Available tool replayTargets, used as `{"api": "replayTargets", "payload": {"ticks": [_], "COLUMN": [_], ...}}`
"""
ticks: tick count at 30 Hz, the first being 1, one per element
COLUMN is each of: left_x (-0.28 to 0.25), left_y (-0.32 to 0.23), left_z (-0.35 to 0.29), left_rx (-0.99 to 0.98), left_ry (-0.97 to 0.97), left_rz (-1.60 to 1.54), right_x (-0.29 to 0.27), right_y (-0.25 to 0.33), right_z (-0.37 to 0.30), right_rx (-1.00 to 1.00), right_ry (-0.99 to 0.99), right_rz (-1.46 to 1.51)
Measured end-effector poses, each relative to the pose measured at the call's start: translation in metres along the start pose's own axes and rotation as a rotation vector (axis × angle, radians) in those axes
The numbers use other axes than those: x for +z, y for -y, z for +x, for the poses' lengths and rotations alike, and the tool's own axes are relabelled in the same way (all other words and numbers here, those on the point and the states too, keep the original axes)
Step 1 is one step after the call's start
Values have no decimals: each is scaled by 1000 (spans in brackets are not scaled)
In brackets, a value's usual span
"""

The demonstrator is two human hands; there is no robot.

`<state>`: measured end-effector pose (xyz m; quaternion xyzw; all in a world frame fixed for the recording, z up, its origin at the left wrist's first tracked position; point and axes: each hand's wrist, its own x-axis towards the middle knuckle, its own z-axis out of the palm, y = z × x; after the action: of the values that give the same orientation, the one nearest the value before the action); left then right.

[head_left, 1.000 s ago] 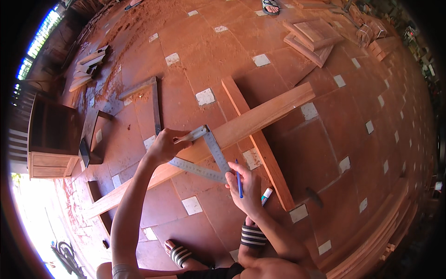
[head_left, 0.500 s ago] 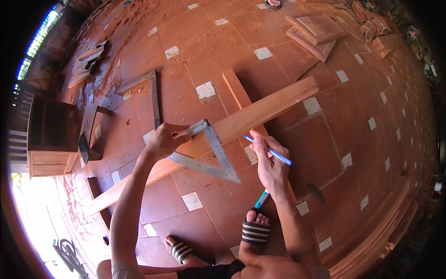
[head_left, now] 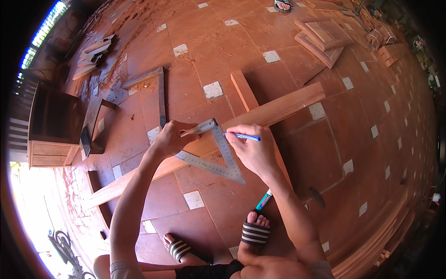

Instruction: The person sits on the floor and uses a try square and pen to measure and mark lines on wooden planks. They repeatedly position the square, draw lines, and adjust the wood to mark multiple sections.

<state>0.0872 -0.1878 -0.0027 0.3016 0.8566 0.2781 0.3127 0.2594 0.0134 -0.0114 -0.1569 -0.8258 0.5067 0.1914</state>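
Observation:
A long wooden board [head_left: 278,108] lies slantwise in front of me, propped across another wooden piece [head_left: 243,89]. On the board rests a metal triangle square [head_left: 228,156] with scale marks. My left hand [head_left: 173,139] pinches the thick stock of that square at its upper left. My right hand [head_left: 253,151] is closed around a blue pen [head_left: 246,136], whose tip is at the square's right edge, over the board. Whether the tip touches the wood I cannot tell. A teal and white marker [head_left: 264,200] lies on the floor by my right foot.
A wooden cabinet [head_left: 53,128] and a dark angled frame [head_left: 161,95] are at the left. Stacked panels [head_left: 325,35] lie at the far right, long planks [head_left: 376,237] at the near right. Beyond, another person's sandalled foot [head_left: 282,5] shows on the tiled floor.
My right hand has moved left and up, bringing the pen from beside the board to the square's edge. The left hand still grips the square. The view has shifted slightly.

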Motion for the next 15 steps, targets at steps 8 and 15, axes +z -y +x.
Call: {"api": "replayTargets", "payload": {"ticks": [8, 15], "left_x": [1, 0], "left_y": [5, -13], "left_z": [2, 7], "left_rx": [9, -28], "left_ry": [15, 46], "left_rz": [9, 23], "right_x": [-12, -42], "right_y": [8, -3], "right_z": [-20, -47], "right_rx": [94, 264], "right_ry": [176, 64], "right_rz": [-175, -20]}}
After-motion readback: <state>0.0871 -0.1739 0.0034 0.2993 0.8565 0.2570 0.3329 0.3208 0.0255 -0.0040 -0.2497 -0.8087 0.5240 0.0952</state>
